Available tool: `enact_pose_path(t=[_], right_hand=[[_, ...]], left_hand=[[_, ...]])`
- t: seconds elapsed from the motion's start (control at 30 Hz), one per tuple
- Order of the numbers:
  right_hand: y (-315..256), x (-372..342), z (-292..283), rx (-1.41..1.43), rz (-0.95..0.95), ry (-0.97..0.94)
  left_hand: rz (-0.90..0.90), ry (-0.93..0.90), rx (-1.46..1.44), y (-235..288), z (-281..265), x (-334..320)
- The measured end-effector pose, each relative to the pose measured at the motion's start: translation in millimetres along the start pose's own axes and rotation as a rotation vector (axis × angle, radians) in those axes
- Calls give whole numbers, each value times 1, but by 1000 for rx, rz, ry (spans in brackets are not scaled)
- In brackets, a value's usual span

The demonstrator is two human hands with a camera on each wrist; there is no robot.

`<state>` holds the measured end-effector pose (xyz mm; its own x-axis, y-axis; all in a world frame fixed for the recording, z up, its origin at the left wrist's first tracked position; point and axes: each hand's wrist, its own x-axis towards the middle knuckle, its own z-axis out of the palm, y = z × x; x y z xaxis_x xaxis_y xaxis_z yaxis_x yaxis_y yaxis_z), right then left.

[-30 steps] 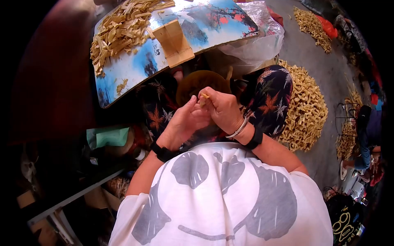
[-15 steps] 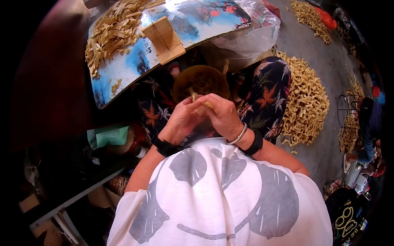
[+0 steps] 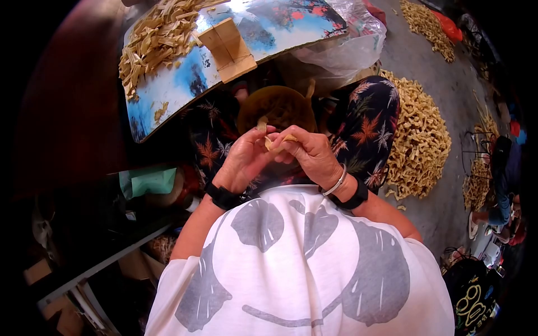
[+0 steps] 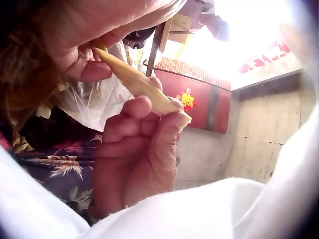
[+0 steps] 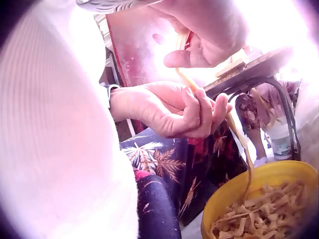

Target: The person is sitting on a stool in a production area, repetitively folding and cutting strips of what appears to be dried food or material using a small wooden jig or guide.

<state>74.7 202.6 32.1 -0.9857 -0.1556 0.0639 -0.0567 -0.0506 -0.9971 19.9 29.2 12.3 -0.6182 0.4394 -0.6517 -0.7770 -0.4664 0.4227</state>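
Evidently, the strip (image 3: 272,145) is up between both hands, in front of the body, where each end of the stretch can be steadied. The right hand (image 3: 315,159) pinches it between thumb and bent fingers; the left hand (image 3: 242,161) has its fingers curled round it, their gap nearly closed, perhaps to keep the thin piece from twisting. Beyond the left hand a tail seems to hang towards the yellow tub (image 5: 281,172), set between the knees (image 3: 367,123), probably within easy reach; short pieces (image 5: 259,216) lie inside. Loose strips (image 3: 159,47) and a wooden block (image 3: 230,50) rest on the bench (image 3: 188,78).
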Motion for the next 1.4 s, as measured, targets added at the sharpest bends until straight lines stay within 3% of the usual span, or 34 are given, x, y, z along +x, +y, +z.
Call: enact_pose_path(t=[0.03, 0.13, 0.23, 0.33, 0.47, 0.57, 0.7, 0.8, 0.87, 0.9, 1.0, 1.1, 1.3, 1.4], right_hand=[[0, 0, 0, 49, -20, 23], [-18, 1, -4, -354, -188, 71], [-6, 1, -1, -458, -256, 304], [6, 6, -6, -382, -243, 398], [0, 3, -6, 132, 16, 124], [-1, 0, -6, 158, 99, -28], [0, 4, -1, 41, 149, 44], [8, 11, 2, -384, -213, 251], [9, 16, 1, -368, -258, 255], [9, 17, 0, -359, -280, 257], [8, 16, -3, -407, -102, 212], [6, 17, 1, -353, 122, 242], [18, 31, 9, -164, 301, 320], [17, 30, 7, -358, 78, 282]], left_hand=[[7, 5, 11, 0, -1, 0], [8, 39, 1, -4, -5, 1], [8, 84, -36, -7, -4, 2], [24, 112, -71, -9, 5, -1], [-52, 95, -201, -7, 3, 6], [-111, 61, -280, -7, -3, 17], [-43, -76, 43, -5, 11, 4], [47, -164, 359, -6, 7, 6], [88, -213, 603, -5, 19, -6], [158, -220, 777, -5, 18, -6], [843, -127, 1550, 1, 14, -7], [1081, 104, 1741, 1, 17, -13], [1245, 218, 1931, -6, 30, -22], [1301, 260, 1914, -7, 28, -20]])
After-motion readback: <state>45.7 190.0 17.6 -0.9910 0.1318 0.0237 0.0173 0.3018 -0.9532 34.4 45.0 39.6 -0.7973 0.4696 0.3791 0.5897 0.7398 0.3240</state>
